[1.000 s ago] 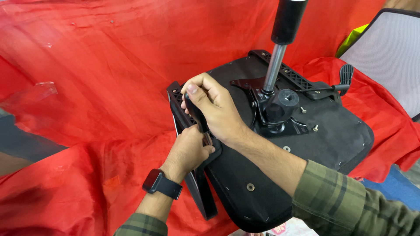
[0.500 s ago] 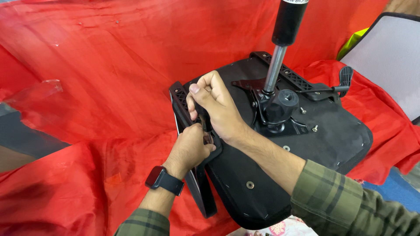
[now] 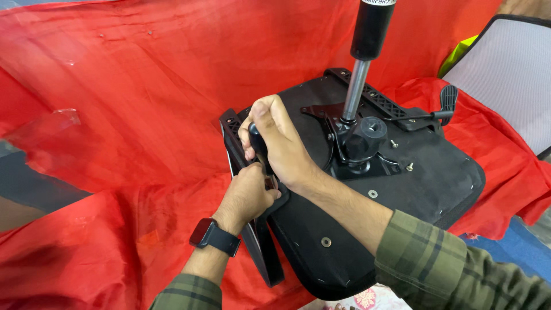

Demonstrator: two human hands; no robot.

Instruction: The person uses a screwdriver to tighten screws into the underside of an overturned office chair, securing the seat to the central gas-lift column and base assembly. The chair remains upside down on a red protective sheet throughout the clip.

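An upside-down black office chair seat [image 3: 413, 189] lies on a red cloth, its metal mechanism plate and gas cylinder [image 3: 361, 63] sticking up. A black armrest bracket [image 3: 232, 129] is held against the seat's left edge. My right hand [image 3: 278, 140] grips a black tool handle [image 3: 258, 146], pointed down at the bracket. My left hand [image 3: 247, 195], a dark smartwatch on its wrist, grips the bracket just below the tool. The tool's tip is hidden between the hands.
Red cloth [image 3: 115, 115] covers the surface all around. A lever with a black paddle [image 3: 447, 97] juts from the mechanism on the right. A grey mesh chair back [image 3: 511, 74] stands at the right edge. Loose screws [image 3: 408, 166] rest on the seat.
Both hands stay at the bracket. The right hand has shifted its grip slightly on the tool handle; the seat has not moved.
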